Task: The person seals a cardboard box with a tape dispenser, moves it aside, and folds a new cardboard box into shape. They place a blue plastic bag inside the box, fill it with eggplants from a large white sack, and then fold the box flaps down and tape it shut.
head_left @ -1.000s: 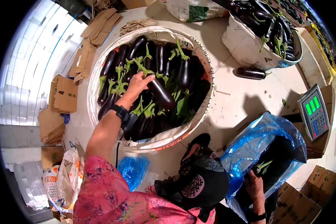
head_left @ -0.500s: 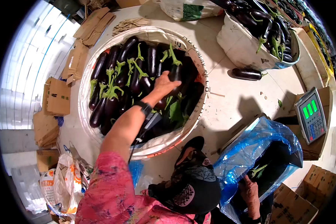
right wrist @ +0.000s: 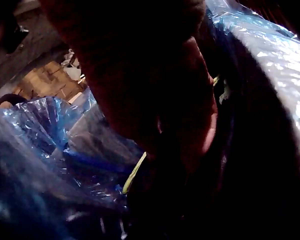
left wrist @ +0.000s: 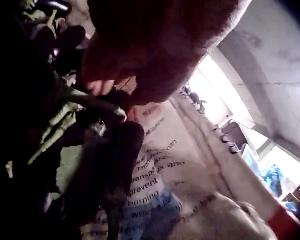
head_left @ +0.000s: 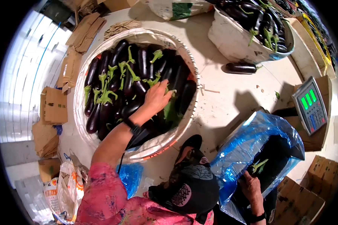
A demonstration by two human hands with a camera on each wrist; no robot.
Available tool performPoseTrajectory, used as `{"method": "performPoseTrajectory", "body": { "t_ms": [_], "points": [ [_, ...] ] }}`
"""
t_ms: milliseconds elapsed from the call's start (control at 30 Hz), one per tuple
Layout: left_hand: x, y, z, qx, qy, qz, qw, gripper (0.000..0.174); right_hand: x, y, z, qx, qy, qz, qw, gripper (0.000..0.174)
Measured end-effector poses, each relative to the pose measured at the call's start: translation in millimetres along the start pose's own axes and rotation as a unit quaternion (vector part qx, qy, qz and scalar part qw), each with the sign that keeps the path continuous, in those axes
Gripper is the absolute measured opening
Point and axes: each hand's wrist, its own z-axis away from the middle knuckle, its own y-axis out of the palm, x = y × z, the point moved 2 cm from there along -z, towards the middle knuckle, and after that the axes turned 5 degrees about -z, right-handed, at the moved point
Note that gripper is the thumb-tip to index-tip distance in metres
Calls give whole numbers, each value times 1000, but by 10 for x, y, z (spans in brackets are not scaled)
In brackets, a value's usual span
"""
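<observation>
My left hand (head_left: 156, 99) reaches down into a large round white sack (head_left: 79, 101) full of dark purple eggplants (head_left: 142, 62) with green stems. Its thumb and bent fingers close around an eggplant, whose green stem (left wrist: 102, 104) shows beside the fingertips in the left wrist view; most of its body is in shadow. My right hand (head_left: 250, 186) is inside a blue plastic bag (head_left: 233, 144), fingers pointing down beside a dark eggplant with a green stem (head_left: 260, 165). Its fingertips are lost in the dark in the right wrist view (right wrist: 190, 130), so I cannot tell its grip.
A scale display (head_left: 311, 105) with lit green digits stands behind the bag. Another white sack (head_left: 229, 41) heaped with eggplants is at the upper right, one loose eggplant (head_left: 240, 68) on the floor before it. Cardboard boxes (head_left: 54, 106) line the left side, and a crumpled blue bag (head_left: 130, 178) lies nearby.
My left hand let go of one eggplant, shifted right to another, then moved down and left from it within the sack. My right hand stays in the blue bag. The head view has shifted slightly.
</observation>
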Motion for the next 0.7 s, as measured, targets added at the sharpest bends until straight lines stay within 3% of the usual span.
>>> {"method": "performPoseTrajectory", "body": {
  "t_ms": [67,100,133,167,200,233,267,333,367,400,467,600,700],
  "points": [
    [-110,301,-220,-13,54,-199,978,51,-9,-8,33,18,-12,-11,1000,55],
    [-104,483,-395,108,-34,-193,975,56,21,-35,31,1,-50,-36,998,56],
    [19,657,-504,224,-177,-93,954,60,85,-87,65,-16,-78,-61,995,58],
    [231,854,-565,204,-140,-61,967,56,104,-149,123,3,-31,-76,997,57],
    [375,998,-590,129,-145,-58,979,67,145,-247,143,20,16,-93,995,57],
    [577,1042,-491,164,-182,131,961,75,108,-319,179,-2,22,-119,993,56],
    [771,1076,-384,188,-235,305,904,82,63,-371,204,-25,21,-145,989,55],
    [794,913,-299,180,-290,337,878,68,32,-501,255,-84,34,-188,978,50],
    [722,760,-221,195,-287,456,819,59,-21,-514,272,-132,-2,-190,973,44],
    [605,577,-129,207,-284,566,745,50,-72,-532,282,-144,30,-172,974,38],
    [249,188,59,163,-267,639,703,39,-175,-505,253,-169,40,-171,970,33],
    [-698,-661,158,175,-57,597,781,51,-251,-361,46,-219,75,-157,960,38],
    [-1324,-1034,187,204,44,442,872,54,-361,-134,-191,-235,138,-92,958,47]
  ]
}}
